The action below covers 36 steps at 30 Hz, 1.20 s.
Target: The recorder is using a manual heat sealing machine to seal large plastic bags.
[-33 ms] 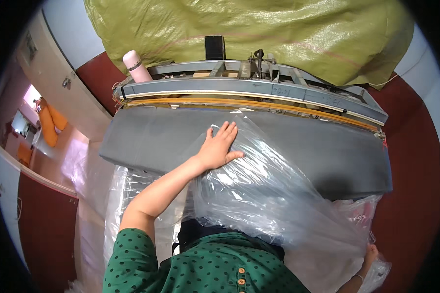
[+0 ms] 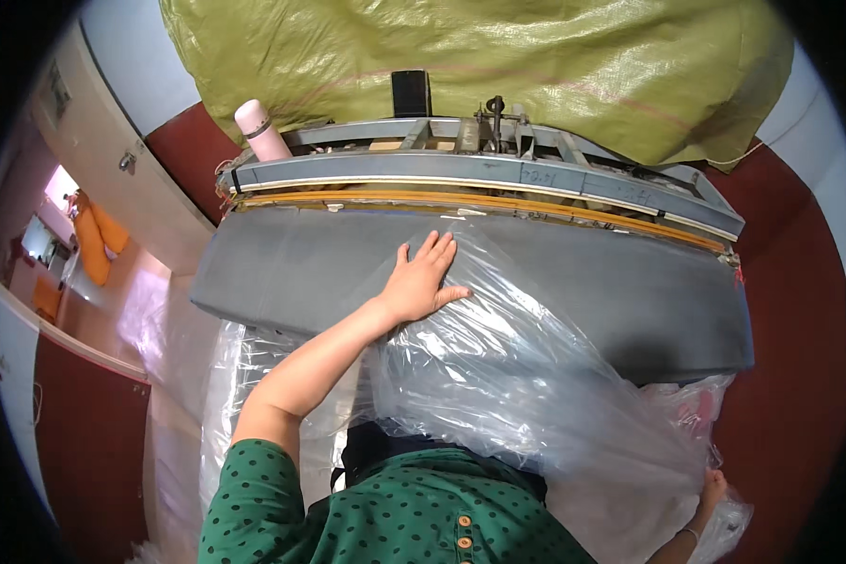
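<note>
My left hand [image 2: 421, 285] lies flat with spread fingers, pressing a clear plastic sheet [image 2: 526, 367] onto the long grey-covered bench top [image 2: 282, 254]. The sheet stretches slantwise from under that palm towards my lower right. There my right hand [image 2: 713, 489] is closed around the sheet's gathered edge, away from the bench. Just beyond my left fingertips runs a long metal-framed machine [image 2: 367, 169] with orange strips along its near side.
A pink flask [image 2: 262, 132] stands at the machine's left end, and a black phone-like slab [image 2: 411, 94] is behind it. Yellow-green sheeting [image 2: 573, 66] covers the back. More clear plastic [image 2: 226, 376] hangs below the bench at left, near an open door [image 2: 113, 141].
</note>
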{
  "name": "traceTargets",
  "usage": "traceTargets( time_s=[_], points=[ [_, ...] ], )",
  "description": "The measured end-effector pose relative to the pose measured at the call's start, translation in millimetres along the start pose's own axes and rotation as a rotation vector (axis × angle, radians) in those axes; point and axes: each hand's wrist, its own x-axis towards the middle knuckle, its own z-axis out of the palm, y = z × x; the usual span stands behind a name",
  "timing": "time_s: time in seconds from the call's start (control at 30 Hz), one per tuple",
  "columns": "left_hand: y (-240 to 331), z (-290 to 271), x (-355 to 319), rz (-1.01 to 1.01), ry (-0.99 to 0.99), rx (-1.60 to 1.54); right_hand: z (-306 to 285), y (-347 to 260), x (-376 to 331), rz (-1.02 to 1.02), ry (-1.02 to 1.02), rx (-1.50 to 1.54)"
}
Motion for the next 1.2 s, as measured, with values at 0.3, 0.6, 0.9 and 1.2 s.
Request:
traceTargets(
  time_s=[0.3,0.6,0.9,1.2],
  points=[
    [-4,14,64,-0.315,0.518,-0.181,2,5,-12,0.139,0.013,0.046],
    [-17,20,67,-0.267,0.493,-0.281,2,-39,54,0.018,0.315,0.114],
    [-160,-8,29,-0.574,1.022,-0.448,144,-279,231,-0.242,0.465,0.256],
    [-278,-1,-2,-0.819,1.127,-0.436,284,-395,281,-0.166,0.355,0.567]
  ],
)
